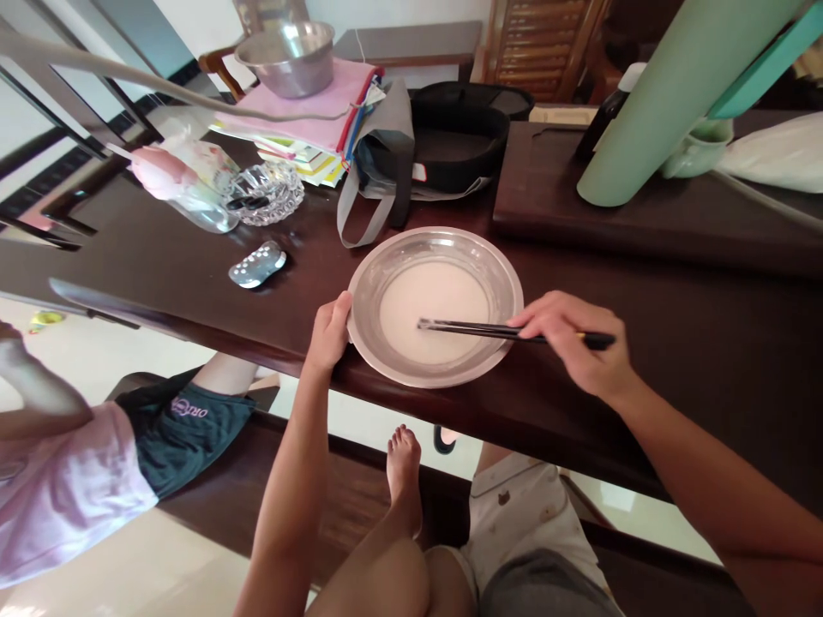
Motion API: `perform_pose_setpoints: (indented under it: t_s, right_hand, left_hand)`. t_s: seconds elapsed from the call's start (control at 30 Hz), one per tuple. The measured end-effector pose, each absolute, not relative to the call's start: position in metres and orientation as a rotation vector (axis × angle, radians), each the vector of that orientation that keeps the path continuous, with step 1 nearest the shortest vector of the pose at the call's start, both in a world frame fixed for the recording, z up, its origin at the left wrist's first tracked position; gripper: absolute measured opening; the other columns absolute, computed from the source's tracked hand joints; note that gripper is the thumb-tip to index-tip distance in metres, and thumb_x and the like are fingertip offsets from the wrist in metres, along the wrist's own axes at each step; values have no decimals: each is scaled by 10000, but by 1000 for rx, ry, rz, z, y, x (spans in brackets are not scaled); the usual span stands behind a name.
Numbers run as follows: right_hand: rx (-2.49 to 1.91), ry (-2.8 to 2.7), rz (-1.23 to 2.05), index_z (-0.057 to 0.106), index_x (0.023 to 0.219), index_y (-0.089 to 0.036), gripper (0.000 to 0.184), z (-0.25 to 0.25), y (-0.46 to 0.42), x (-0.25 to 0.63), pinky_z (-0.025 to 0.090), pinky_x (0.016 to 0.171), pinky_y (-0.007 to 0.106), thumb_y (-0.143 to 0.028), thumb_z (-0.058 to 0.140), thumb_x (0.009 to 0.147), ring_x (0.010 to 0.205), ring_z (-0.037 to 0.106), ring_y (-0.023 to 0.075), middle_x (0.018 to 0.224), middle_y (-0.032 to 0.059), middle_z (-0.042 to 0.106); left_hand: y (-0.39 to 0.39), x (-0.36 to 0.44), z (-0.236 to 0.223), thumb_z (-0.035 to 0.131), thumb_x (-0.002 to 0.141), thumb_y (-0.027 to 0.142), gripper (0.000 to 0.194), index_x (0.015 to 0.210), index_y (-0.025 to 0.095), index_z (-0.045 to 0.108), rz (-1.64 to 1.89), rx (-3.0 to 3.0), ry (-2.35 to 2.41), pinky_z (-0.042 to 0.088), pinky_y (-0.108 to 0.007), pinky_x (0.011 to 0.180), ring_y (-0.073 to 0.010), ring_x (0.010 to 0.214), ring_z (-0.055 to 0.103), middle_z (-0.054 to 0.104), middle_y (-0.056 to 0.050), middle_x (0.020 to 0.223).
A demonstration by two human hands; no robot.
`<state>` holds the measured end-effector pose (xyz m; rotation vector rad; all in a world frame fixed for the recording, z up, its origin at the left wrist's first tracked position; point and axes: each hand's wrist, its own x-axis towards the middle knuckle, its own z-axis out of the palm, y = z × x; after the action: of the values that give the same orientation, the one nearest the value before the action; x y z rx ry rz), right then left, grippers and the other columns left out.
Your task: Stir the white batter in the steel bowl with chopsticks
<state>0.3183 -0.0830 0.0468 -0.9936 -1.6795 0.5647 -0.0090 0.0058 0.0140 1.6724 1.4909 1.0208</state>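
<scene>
Your left hand (330, 332) grips the left rim of a wide metal bowl (371, 330), thumb laid over the edge. Your right hand (582, 343) is closed around a pair of black chopsticks (489, 329), which reach left across the bowl's right rim, their tips at the pale, milky liquid (437, 304) inside. The bowl sits at the near edge of the dark wooden counter (302, 317), between your two hands.

To the left of the bowl, you have a small grey patterned object (258, 265) lying on the counter, and beyond it a clear cut-glass dish (273, 194) with something dark in it. Just left of that dish is a clear container (206, 206) with pink material at its top. Farther back, a smaller metal bowl (289, 64) rests on a pink folder (302, 120) that tops a stack of papers and books (309, 163).

Directly beyond your bowl is a grey bag (387, 128) with a black open case (459, 146) beside it. On the far right, a tall green cylinder (662, 111) stands tilted in view on a raised dark platform (546, 188), near a dark bottle (604, 120) and a pale green cup (698, 150).

A person in a pink shirt (70, 484) sits at your left.
</scene>
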Motion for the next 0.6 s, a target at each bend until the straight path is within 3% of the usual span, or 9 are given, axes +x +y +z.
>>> perform_pose_setpoints:
  t_s: [0.1, 0.23, 0.4, 0.53, 0.6]
  right_hand:
    - [-1055, -1690, 565, 741, 833, -232, 208, 47, -85, 318, 549, 739, 321, -201, 569, 945, 868, 715, 183, 957, 40, 772]
    - [-963, -1512, 633, 685, 705, -227, 342, 47, -86, 318, 483, 536, 290, -214, 493, 988, 593, 634, 130, 772, 12, 752]
    - [-976, -1711, 687, 681, 737, -225, 263, 50, -84, 316, 538, 646, 312, -247, 551, 964, 752, 699, 166, 873, 39, 771]
    - [-911, -1385, 708, 618, 671, -236, 346, 50, -83, 318, 386, 443, 304, -385, 537, 974, 497, 529, 140, 616, 17, 643]
    - [-860, -1346, 845, 591, 729, -240, 285, 50, -83, 317, 337, 411, 289, -449, 616, 922, 463, 470, 127, 573, -9, 594]
  left_hand:
    - [5, -8, 14, 439, 882, 490, 445, 543, 213, 364, 1029, 1658, 1503, 339, -253, 519, -113, 541, 295, 333, 25, 539]
    - [5, -8, 15, 437, 877, 503, 452, 538, 213, 367, 1000, 1653, 1510, 352, -254, 527, -116, 546, 302, 344, 22, 535]
    - [5, -8, 15, 447, 874, 516, 467, 528, 213, 363, 1010, 1641, 1536, 345, -254, 512, -119, 542, 310, 343, 18, 524]
    - [6, -8, 15, 450, 877, 530, 482, 525, 212, 361, 1009, 1633, 1535, 359, -254, 524, -124, 551, 327, 356, 12, 526]
    - [6, -8, 15, 458, 872, 540, 485, 527, 213, 361, 999, 1629, 1546, 358, -256, 527, -127, 557, 330, 356, 12, 527]
